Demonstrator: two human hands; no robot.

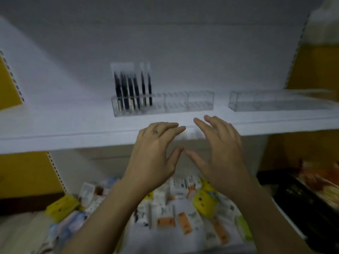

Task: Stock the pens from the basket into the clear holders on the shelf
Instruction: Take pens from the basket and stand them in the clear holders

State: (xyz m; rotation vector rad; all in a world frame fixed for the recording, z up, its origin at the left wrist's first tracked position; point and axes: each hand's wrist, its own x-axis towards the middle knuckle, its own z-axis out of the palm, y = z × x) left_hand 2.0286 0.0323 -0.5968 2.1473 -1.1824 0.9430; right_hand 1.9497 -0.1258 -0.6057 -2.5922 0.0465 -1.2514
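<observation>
1. Nearest, low: stationery packs jumbled below the shelf; basket not made out.
2. Left hand and right hand raised at shelf edge, fingers spread wide, holding nothing.
3. Dark pens upright in left end of clear holder.
4. Second clear holder just right, apparently empty.
5. Probably light, stiff, slick; pinch mid-barrel.

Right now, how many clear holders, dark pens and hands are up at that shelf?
Clear holders: 2, the left holder and the right holder.
Dark pens: 6, though blurred, all in the left holder.
Hands: 2, left hand, right hand, both empty.
Total: 10.
</observation>
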